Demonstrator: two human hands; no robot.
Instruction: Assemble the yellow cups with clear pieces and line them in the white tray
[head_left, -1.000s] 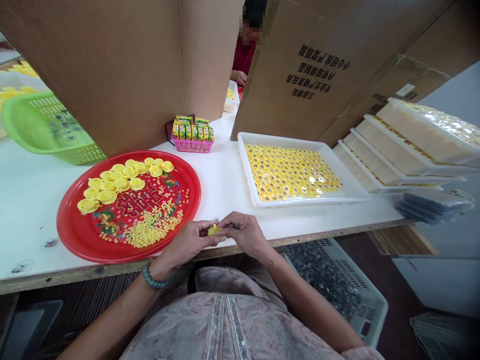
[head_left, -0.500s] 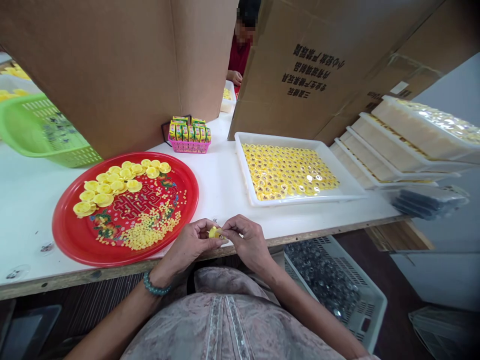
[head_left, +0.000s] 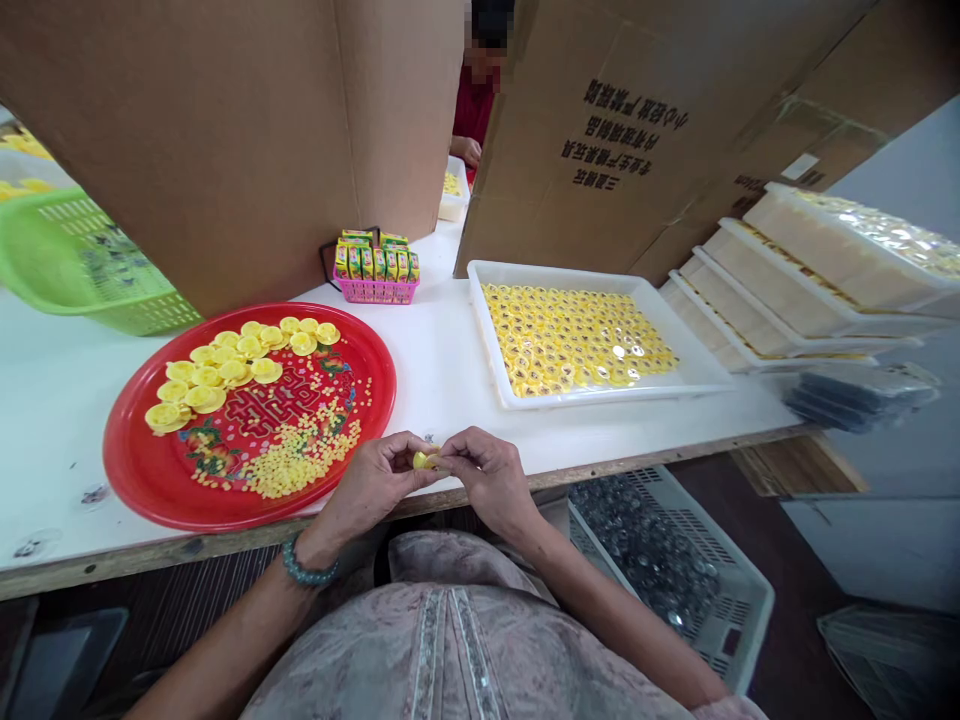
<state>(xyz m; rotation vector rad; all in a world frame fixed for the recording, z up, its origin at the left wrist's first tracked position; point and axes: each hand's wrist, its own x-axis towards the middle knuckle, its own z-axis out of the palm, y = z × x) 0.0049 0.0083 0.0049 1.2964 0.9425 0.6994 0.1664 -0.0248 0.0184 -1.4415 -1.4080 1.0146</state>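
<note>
Just over the table's front edge, my left hand (head_left: 381,478) pinches a small yellow plastic piece (head_left: 422,461). My right hand (head_left: 489,482) meets it from the other side, thumb and fingertips closed on the same piece. Fingers cover most of the piece, so its full shape is hidden. Left of the hands lies a red round tray (head_left: 124,455) with a printed pattern. Yellow round discs (head_left: 225,365) are grouped along its far side, and many tiny yellow pellets (head_left: 300,458) are spread over its near right part.
A white tray (head_left: 701,375) holds rows of yellow pieces with clear tops (head_left: 577,340). Small boxes stand in a pink basket (head_left: 379,291). Stacked white trays (head_left: 795,290) are at right, a green basket (head_left: 45,260) at left. Below sits a crate (head_left: 742,600). Cardboard (head_left: 585,215) screens off another person.
Both hands stay at nearly the same spot, fingers shifted slightly around the yellow piece, which now shows less. The view has moved a little; the trays are unchanged.
</note>
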